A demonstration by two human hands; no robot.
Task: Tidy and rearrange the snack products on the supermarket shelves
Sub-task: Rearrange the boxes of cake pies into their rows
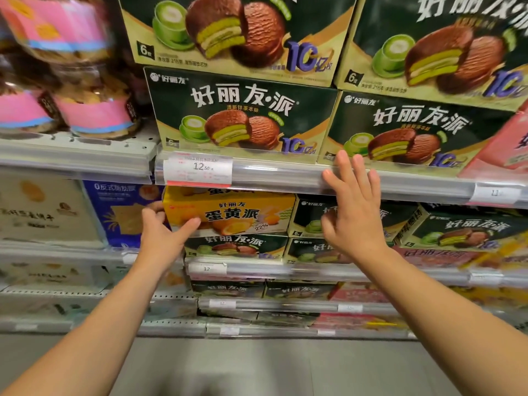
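**Yellow box at the left hand, right hand hanging free**

Yellow cardboard marks the odd one out: the yellow box (228,211) sits on the middle shelf, on top of a dark green box (235,245), its long axis running left to right along the shelf front. The left hand (164,231) is at its left end, thumb across the lower front face and the other fingers (155,208) curled round the left side, so it grips that end. The box lies to the right of that hand. The right hand (350,208) is spread, fingers straight, holding nothing; it hovers in front of the shelf rail (285,178) and the green boxes to the right of the yellow one, and whether it touches either I cannot tell. The left hand is plainly the nearer; the right would have to travel left to reach the box's free right end.

Above the rail stands a row of matcha pie boxes (243,115), stacked two high, with a price tag (198,170) below the left one. Pink-banded jars (97,115) stand on the upper shelf to the left, blurred. A blue box (123,212) stands just left of the left hand. Lower shelves hold more boxes, too blurred to read.
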